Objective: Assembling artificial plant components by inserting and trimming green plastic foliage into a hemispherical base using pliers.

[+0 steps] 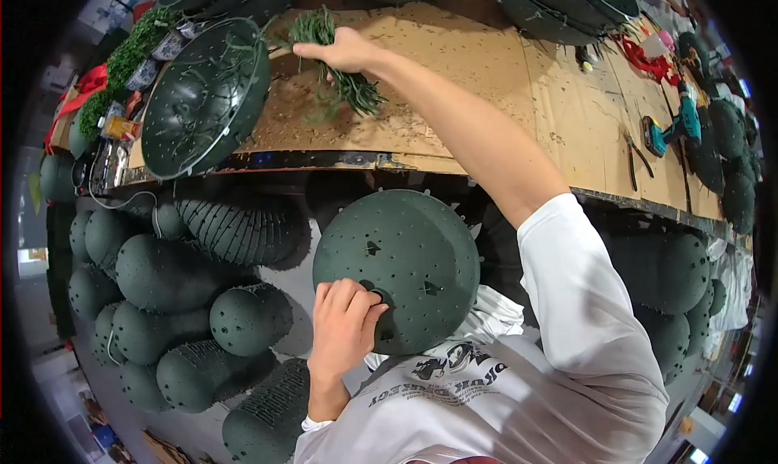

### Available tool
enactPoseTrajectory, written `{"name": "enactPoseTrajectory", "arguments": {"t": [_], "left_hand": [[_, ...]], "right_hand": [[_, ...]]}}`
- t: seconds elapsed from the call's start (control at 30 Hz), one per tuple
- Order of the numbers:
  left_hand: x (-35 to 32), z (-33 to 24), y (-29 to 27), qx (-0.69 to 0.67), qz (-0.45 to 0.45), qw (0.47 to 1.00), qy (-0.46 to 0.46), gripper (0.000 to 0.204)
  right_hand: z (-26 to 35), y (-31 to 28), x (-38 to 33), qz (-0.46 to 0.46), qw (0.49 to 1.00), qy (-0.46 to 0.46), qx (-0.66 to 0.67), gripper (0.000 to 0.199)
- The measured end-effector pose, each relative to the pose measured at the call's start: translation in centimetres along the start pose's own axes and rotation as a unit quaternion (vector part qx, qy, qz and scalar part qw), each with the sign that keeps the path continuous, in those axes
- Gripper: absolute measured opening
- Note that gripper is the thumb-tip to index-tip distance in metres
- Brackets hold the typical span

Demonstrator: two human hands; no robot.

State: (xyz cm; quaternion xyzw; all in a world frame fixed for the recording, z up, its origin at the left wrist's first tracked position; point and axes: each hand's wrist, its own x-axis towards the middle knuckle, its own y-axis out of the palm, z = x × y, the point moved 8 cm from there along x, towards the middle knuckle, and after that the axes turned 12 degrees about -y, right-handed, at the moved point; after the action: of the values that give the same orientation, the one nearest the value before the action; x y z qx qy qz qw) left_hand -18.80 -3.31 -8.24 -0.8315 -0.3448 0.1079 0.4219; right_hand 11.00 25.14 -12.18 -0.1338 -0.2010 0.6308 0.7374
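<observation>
Left hand: left hand (342, 328) curled shut on the lower rim of a dark green plastic dome (397, 268), pressing it against the person's white shirt (519, 383) so the rounded, hole-studded side faces up and stays steady off the bench.
Right hand: right hand (344, 52), arm stretched full length, fingers closed around a bunch of green sprigs (340, 67) lying near the far left part of the bench (502, 99); the grip takes the stems together, tips trailing toward the near edge.
Dome: held below the bench's near edge, close to the body, apparently kept within easy reach of the sprigs.
Open shell: a matching half shell (207, 99) lies hollow side up at the bench's left corner, loose sprig bits scattered inside it.
Tools: a teal cordless drill (673, 130) and pliers (632, 160) rest toward the right end, well apart from both hands.
Stock: more green domes (162, 277) heaped on the floor to the left, under the bench's edge.
</observation>
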Motion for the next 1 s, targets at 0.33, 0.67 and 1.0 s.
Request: {"name": "enactPoseTrajectory", "arguments": {"t": [0.33, 0.67, 1.0], "left_hand": [[2.0, -2.0, 0.9, 0.04, 0.021, 0.998, 0.032, 0.021], [6.4, -0.3, -9.0, -0.108, -0.008, 0.993, -0.056, 0.029], [15.1, -2.9, -3.1, -0.211, -0.207, 0.938, -0.18, 0.039]], "right_hand": [[-1.2, 3.9, 0.3, -0.032, 0.997, 0.042, 0.053, 0.115], [-1.1, -19.1, -23.8, -0.204, 0.971, -0.017, -0.12, 0.036], [-15.9, -36.9, -53.5, -0.198, 0.726, 0.293, -0.59, 0.093]]}}
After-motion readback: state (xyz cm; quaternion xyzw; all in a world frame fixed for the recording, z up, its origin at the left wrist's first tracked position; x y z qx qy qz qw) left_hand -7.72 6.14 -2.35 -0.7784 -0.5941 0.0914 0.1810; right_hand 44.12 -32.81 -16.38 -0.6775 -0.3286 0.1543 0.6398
